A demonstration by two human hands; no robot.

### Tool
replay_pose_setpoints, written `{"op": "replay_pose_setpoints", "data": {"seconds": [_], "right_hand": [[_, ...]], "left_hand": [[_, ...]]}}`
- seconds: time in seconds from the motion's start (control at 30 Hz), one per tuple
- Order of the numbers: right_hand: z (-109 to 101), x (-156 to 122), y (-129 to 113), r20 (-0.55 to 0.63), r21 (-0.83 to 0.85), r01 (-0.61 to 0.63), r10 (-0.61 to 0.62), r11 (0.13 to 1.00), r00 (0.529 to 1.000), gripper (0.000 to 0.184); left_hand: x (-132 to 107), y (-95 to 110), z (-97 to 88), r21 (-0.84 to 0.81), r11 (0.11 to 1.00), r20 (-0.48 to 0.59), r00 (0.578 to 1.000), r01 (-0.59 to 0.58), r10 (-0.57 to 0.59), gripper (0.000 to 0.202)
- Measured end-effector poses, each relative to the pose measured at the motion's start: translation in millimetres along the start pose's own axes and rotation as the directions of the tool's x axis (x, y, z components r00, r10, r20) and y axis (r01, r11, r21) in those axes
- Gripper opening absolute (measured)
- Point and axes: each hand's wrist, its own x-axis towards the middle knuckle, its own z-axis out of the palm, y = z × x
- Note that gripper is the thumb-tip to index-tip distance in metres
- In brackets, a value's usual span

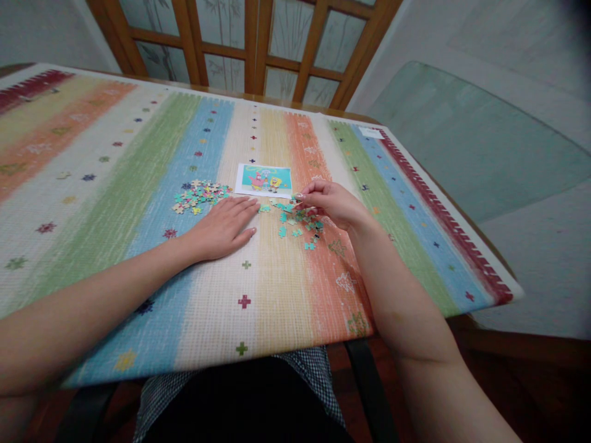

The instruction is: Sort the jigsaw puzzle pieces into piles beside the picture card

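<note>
My left hand (226,227) lies flat on the striped tablecloth, fingers stretched out and holding nothing. Just beyond its knuckles is a heap of mixed jigsaw puzzle pieces (198,194). My right hand (330,203) has its thumb and forefinger pinched together on what looks like a small puzzle piece (298,202), partly hidden by the fingers. Beneath and beside that hand are loose, mostly turquoise pieces (282,231), some of them covered by it. A printed cartoon picture card (268,178) rests flat between the two groups, beyond both hands.
The striped tablecloth (244,280) covers a large table, its front edge close to my lap. A small white label (370,133) lies near the far right corner. Wooden doors with glass panes (252,49) stand behind the table, and a wall rises at right.
</note>
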Motion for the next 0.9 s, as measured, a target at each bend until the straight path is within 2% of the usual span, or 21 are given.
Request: {"op": "replay_pose_setpoints", "data": {"seconds": [0.23,0.5,0.63,0.9], "right_hand": [[-4,7,9,-0.034,-0.097,0.071,-0.074,0.993,0.997,0.032],[-2,6,9,-0.107,-0.148,0.056,-0.072,0.987,0.992,0.028],[-8,10,16,-0.158,-0.261,0.046,-0.090,0.964,0.983,0.027],[-19,17,23,-0.175,-0.493,0.026,-0.129,0.870,0.976,0.017]], "left_hand": [[0,0,-0.9,-0.023,1.000,-0.002,1.000,0.000,0.000,0.061],[0,0,-0.6,-0.015,1.000,0.000,1.000,0.002,-0.002,0.061],[0,-1,-0.1,-0.017,1.000,-0.003,1.000,-0.001,0.001,0.061],[0,1,-1.4,-0.003,1.000,0.005,1.000,0.001,-0.001,0.062]]}}
